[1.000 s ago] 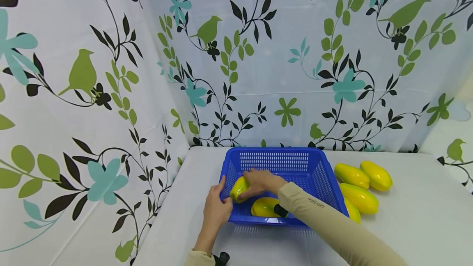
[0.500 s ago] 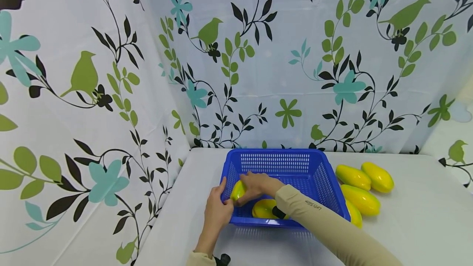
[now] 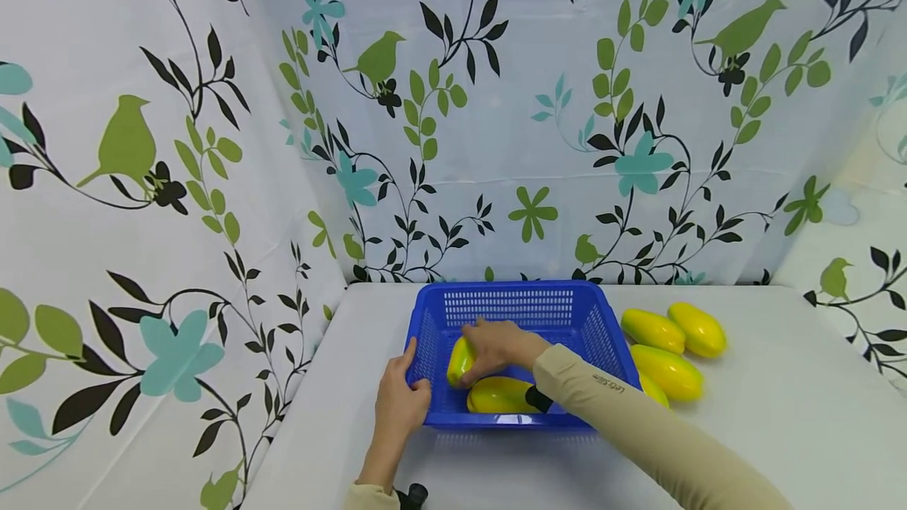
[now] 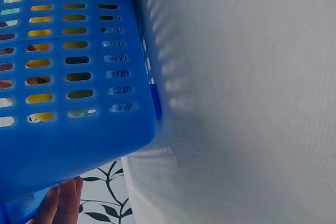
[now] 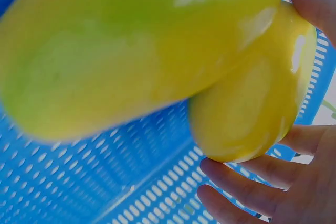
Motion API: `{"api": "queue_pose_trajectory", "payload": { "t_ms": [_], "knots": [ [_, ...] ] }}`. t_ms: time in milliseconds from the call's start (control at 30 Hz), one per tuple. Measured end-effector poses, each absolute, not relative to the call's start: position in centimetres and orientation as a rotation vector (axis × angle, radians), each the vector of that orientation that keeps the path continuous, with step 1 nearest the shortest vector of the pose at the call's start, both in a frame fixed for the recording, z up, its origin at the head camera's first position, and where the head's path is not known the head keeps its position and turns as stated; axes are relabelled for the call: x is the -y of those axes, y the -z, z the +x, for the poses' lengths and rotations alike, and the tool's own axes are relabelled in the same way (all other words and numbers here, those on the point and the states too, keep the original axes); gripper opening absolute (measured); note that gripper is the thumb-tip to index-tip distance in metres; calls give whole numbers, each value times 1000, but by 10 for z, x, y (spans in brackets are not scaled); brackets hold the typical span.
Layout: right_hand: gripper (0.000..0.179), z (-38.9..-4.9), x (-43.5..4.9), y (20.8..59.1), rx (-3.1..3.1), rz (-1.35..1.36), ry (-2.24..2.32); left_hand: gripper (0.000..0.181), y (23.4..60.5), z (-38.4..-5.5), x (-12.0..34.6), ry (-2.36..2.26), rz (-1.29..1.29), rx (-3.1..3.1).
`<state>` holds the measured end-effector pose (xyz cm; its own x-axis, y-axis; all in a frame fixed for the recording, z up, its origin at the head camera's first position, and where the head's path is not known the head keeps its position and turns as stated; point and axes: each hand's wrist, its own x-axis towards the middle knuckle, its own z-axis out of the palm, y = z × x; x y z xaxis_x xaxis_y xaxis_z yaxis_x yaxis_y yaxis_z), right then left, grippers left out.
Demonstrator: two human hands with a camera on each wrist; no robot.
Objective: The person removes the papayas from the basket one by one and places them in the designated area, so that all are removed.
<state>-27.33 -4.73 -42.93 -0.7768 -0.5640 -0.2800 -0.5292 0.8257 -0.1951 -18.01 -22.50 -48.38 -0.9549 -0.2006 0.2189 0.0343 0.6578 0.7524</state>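
Inside a blue perforated plastic basket point(image 3: 506, 421), my right hand point(image 3: 499, 349) grips a glossy yellow-green mango point(image 3: 459, 363) near the left wall. In the right wrist view, thumb and fingers spread around that mango point(image 5: 247, 108). A second mango point(image 3: 499, 395) lies along the basket's front wall, partly behind the right wrist's camera; it fills the top of the right wrist view. My left hand point(image 3: 398, 404) holds the basket's left side by the rim. Its fingertips point(image 4: 65, 203) show at the basket's edge in the left wrist view.
Several more yellow mangoes point(image 3: 666, 372) lie on the white table point(image 3: 751, 431) right of the basket, one partly hidden by its edge. Patterned curtains point(image 3: 524, 140) hang behind the table and on the left.
The head view has turned slightly right, so everything appears further left. The mango in my right hand has moved a little away from the basket's left wall. My left hand stays at the rim.
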Motion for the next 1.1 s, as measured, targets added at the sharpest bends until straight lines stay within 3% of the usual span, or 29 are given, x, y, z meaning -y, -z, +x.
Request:
{"api": "queue_pose_trajectory", "payload": {
  "t_ms": [1100],
  "knots": [
    [98,-250,-74,379,-2883,-874,177,71,484,-180,225,1194,126,2602]
  ]
}}
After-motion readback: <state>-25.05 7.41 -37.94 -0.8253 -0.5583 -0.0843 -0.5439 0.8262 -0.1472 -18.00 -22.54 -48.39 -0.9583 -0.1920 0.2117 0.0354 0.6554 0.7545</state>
